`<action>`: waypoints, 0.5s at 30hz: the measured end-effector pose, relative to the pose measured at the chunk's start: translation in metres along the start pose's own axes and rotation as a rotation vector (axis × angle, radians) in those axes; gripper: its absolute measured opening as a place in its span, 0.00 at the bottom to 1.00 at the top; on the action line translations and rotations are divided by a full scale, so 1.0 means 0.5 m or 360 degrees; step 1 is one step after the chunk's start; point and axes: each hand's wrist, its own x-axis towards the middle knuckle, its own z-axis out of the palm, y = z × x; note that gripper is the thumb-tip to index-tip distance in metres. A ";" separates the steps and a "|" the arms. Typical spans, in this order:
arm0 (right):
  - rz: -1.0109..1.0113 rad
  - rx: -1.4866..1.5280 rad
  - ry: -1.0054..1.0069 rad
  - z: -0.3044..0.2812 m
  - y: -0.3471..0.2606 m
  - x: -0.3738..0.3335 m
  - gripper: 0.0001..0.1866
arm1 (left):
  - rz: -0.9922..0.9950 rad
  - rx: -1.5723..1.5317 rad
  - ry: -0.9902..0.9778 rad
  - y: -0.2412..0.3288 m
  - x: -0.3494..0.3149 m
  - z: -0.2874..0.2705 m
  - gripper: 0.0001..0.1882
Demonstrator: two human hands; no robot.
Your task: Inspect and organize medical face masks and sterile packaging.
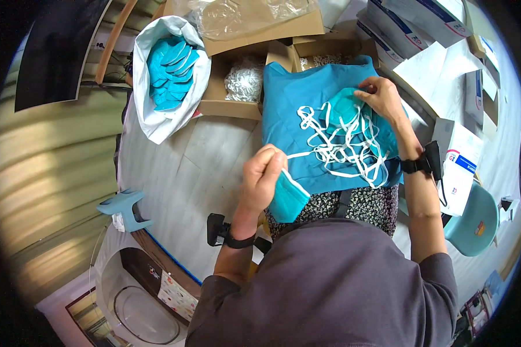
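My left hand (261,178) is closed like a fist in front of my lap. A teal face mask (289,196) with a white edge hangs from it, and a white strap runs from the fist to the right. My right hand (383,99) pinches the upper edge of another teal face mask (342,108), on a small pile. Tangled white straps (344,151) spill below the pile. Under all this a blue cloth (286,98) is spread over my lap. The right fingertips are partly hidden by the hand itself.
Ahead on the left stands a white sack (200,81) full of teal mask pieces (171,69). Beside it, an open carton (231,109) holds a white tangled bundle (244,80). White boxes (460,156) stand at right, near a teal stool (474,222). A pale-blue stool (124,208) is left.
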 end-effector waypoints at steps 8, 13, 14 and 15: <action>-0.0651 0.0037 0.0301 0.001 -0.009 -0.029 0.09 | -0.0110 0.0039 -0.0081 -0.022 0.001 -0.003 0.05; -0.0508 0.1160 0.0097 -0.036 -0.075 -0.081 0.05 | -0.0105 0.0297 0.0172 -0.004 0.033 0.021 0.15; -0.0483 0.1370 0.0103 -0.039 -0.082 -0.084 0.05 | -0.0132 0.0436 0.0169 -0.002 0.044 0.023 0.25; -0.0464 0.1587 0.0107 -0.044 -0.096 -0.088 0.05 | -0.0113 0.0343 0.0107 -0.012 0.049 0.022 0.27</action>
